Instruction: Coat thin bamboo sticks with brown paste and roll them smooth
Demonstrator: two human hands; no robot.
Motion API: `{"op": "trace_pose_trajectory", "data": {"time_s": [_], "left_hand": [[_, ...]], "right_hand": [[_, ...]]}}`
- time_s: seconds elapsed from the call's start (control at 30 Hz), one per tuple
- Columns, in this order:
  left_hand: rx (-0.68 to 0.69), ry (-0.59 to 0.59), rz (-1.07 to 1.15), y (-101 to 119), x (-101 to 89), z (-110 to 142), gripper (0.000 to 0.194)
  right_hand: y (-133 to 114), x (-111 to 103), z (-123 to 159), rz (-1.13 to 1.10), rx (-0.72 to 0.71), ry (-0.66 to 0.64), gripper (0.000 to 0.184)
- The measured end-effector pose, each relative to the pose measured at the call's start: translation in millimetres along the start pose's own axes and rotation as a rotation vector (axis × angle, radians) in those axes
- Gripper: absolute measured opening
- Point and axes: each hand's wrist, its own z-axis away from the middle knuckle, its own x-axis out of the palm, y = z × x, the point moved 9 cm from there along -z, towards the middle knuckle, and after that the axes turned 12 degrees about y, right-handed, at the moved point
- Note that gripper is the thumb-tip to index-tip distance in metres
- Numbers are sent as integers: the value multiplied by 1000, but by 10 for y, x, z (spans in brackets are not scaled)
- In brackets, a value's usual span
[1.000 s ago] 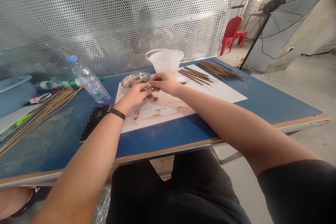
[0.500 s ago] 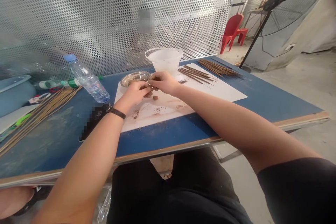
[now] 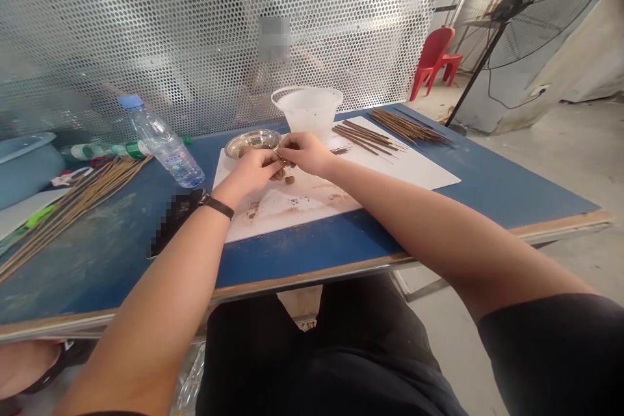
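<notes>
My left hand (image 3: 262, 168) and my right hand (image 3: 303, 152) meet fingertip to fingertip above a white board (image 3: 419, 169). Both have their fingers pinched closed; what lies between them is small, dark and mostly hidden. Brown smears mark the fingers. Just below them a small brown lump (image 3: 290, 180) rests on the board. Behind my left hand stands a shiny metal bowl (image 3: 236, 146), its contents partly covered. Several thick brown-coated incense sticks (image 3: 363, 136) lie to the right of my right hand, close to some short dark thin sticks (image 3: 341, 150). Brown crumbs (image 3: 295, 201) dot the board nearer me.
A white plastic bucket (image 3: 312, 107) stands behind the hands. More brown sticks (image 3: 404, 125) lie at the far right. On the left are a water bottle (image 3: 168, 149), a dark phone-like object (image 3: 178, 221), long thin sticks (image 3: 92, 198) and a blue basin (image 3: 29, 166). Perforated metal (image 3: 195, 32) borders the table's back.
The view has shifted slightly. My hands stay pinched together at nearly the same spot, with only small finger movement; the things on the table stay where they were.
</notes>
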Motion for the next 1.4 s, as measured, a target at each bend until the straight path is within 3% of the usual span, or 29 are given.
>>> {"op": "trace_pose_trajectory", "data": {"time_s": [0.3, 0.47, 0.63, 0.77, 0.87, 1.03, 1.17, 1.4], "left_hand": [[12, 17, -44, 45, -38, 2, 19], [42, 42, -68, 36, -79, -23, 20], [48, 59, -61, -37, -107, -30, 20], [52, 103, 4, -66, -154, -48, 21], [80, 150, 25, -33, -199, -56, 19], [109, 201, 57, 44, -244, -38, 22], [115, 194, 42, 62, -226, -25, 21], [147, 171, -13, 46, -188, -41, 21]], "right_hand": [[-243, -95, -18, 311, -4, -73, 21], [-174, -170, 55, 514, 12, -121, 21], [26, 67, 300, 627, -146, -376, 11], [51, 139, 332, 683, -243, -357, 7], [66, 112, 298, 629, -180, -300, 7], [129, -36, 252, 351, 32, -154, 5], [192, -14, 276, 127, 160, -149, 4], [212, 40, 313, 30, 238, -139, 9]]}}
